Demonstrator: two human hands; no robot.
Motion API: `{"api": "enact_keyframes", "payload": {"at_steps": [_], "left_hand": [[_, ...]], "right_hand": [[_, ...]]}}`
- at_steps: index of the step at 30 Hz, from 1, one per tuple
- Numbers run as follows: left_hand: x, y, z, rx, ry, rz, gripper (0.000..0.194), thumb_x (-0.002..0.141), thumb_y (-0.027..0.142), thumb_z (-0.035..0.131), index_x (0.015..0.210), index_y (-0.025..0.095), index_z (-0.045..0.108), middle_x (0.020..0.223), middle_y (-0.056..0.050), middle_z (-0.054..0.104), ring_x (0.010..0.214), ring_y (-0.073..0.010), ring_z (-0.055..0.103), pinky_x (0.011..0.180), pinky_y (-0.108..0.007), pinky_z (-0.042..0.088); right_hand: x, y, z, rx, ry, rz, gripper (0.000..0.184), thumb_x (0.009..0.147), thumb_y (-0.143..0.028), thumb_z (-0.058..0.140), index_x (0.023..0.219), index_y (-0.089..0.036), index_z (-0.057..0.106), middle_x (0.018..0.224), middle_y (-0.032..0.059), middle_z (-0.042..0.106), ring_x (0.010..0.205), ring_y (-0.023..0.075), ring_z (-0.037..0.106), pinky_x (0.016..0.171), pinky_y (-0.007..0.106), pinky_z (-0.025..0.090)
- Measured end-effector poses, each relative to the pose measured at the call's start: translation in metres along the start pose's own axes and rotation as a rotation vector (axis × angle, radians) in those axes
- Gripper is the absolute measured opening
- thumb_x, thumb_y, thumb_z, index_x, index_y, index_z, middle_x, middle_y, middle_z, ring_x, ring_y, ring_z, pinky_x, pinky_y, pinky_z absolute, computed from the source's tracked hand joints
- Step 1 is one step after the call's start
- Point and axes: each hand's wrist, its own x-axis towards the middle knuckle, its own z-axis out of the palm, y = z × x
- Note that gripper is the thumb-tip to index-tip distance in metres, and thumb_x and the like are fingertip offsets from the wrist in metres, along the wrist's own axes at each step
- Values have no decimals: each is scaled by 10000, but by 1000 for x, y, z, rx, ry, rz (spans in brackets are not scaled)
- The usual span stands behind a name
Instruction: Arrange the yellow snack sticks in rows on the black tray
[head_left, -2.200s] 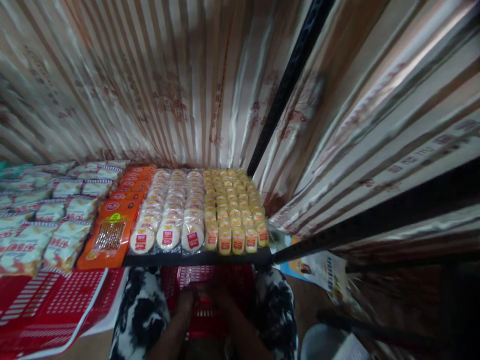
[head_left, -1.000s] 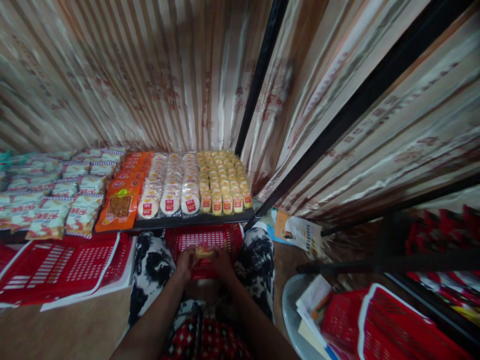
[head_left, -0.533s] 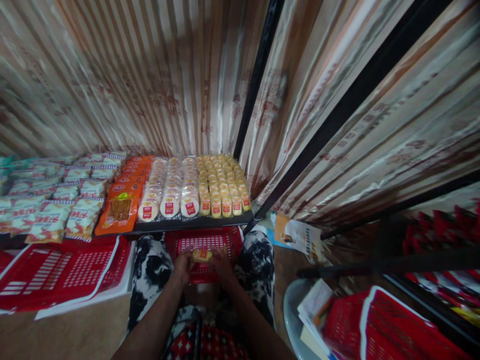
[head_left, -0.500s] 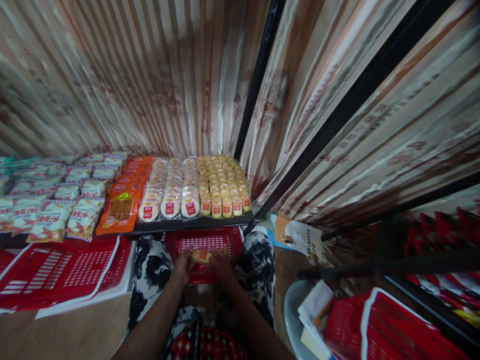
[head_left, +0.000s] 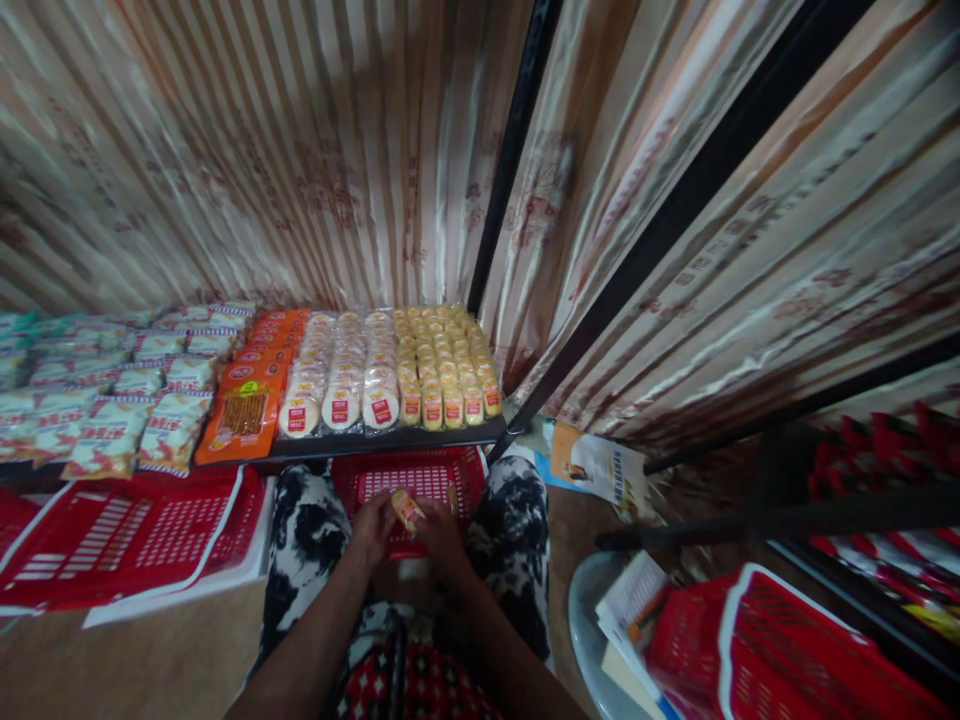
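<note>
Between my knees, over a red plastic basket (head_left: 346,482), a small yellow packaged snack (head_left: 407,510) with a red label is held tilted between my two hands. My left hand (head_left: 373,528) has its fingers closed on the upper left side. My right hand (head_left: 439,532) closes on the lower right end. Another small yellowish thing (head_left: 452,497) shows just beyond my right hand; I cannot tell whether it is held or lies in the basket. Similar yellow packets (head_left: 453,400) stand in tight rows on the black shelf ahead.
Left along the shelf (head_left: 375,439) are round white packaged snacks (head_left: 341,405), orange bags (head_left: 241,405) and pale blue bags (head_left: 105,432). Red baskets stand at the left (head_left: 150,540) and lower right (head_left: 795,650). Black metal posts (head_left: 581,340) slant across a pleated curtain (head_left: 360,150).
The yellow packet has turned from lying nearly level to a slant, its left end raised. My hands have stayed over the basket.
</note>
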Motion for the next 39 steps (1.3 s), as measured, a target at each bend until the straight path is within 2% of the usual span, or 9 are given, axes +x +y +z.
{"api": "enact_keyframes", "payload": {"at_steps": [4, 7, 9, 11, 17, 22, 25, 31, 39], "left_hand": [[-5, -7, 2, 49, -28, -24, 143, 764, 60, 483, 680, 130, 574, 608, -22, 625, 535, -91, 598, 565, -192, 474], [-9, -14, 6, 81, -77, -18, 112, 737, 69, 508, 677, 123, 586, 643, -44, 652, 558, -108, 617, 573, -206, 473], [-13, -17, 9, 125, -207, 8, 81, 706, 116, 555, 751, 123, 622, 720, -62, 679, 600, -127, 630, 584, -221, 472], [-18, -18, 12, 174, -267, 27, 112, 652, 165, 605, 755, 133, 636, 712, -50, 677, 595, -130, 620, 588, -229, 465], [-28, -16, 16, 310, -246, 120, 191, 558, 321, 669, 659, 171, 610, 542, 9, 590, 469, -107, 515, 517, -236, 401], [-14, -27, 9, 393, -183, 143, 366, 482, 495, 683, 590, 164, 569, 528, -5, 575, 455, -113, 488, 485, -249, 380], [-8, -30, 5, 423, -184, 168, 435, 482, 559, 666, 638, 159, 595, 580, -18, 599, 508, -137, 525, 500, -260, 394], [-6, -27, 4, 453, -163, 173, 357, 557, 507, 672, 590, 161, 589, 538, -4, 564, 554, -155, 548, 537, -262, 412], [-5, -31, 2, 266, -147, 85, 298, 565, 426, 703, 659, 152, 634, 567, 1, 600, 528, -126, 535, 538, -236, 409]], "right_hand": [[0, -3, 0, 41, 69, -7, 294, 594, -325, 586, 849, -180, 600, 896, 95, 698, 853, 254, 655, 737, 377, 522], [2, -5, 1, 54, 120, -20, 263, 592, -333, 587, 805, -178, 582, 816, 86, 693, 763, 247, 664, 694, 374, 530], [2, -5, 1, 61, 187, -49, 225, 589, -311, 596, 776, -189, 569, 790, 71, 688, 740, 234, 661, 690, 361, 531], [2, -6, 0, 60, 212, -84, 203, 604, -291, 582, 782, -196, 561, 786, 61, 682, 744, 223, 658, 695, 345, 531], [-1, -7, 1, -51, 228, -136, 182, 617, -249, 547, 790, -189, 549, 787, 59, 659, 747, 204, 647, 698, 314, 517], [-8, -8, 4, -122, 191, -145, 161, 647, -239, 508, 801, -200, 536, 794, 54, 655, 706, 196, 641, 633, 295, 517], [-11, -8, 5, -157, 172, -144, 157, 667, -263, 499, 802, -195, 544, 797, 56, 656, 693, 196, 641, 637, 300, 514], [-13, -14, 6, -170, 132, -148, 216, 730, -390, 496, 783, -196, 574, 765, 69, 664, 704, 219, 643, 645, 319, 507], [-14, -20, 6, -340, 171, -204, 237, 720, -367, 466, 723, -208, 641, 789, 78, 666, 801, 228, 618, 770, 350, 478]]}}
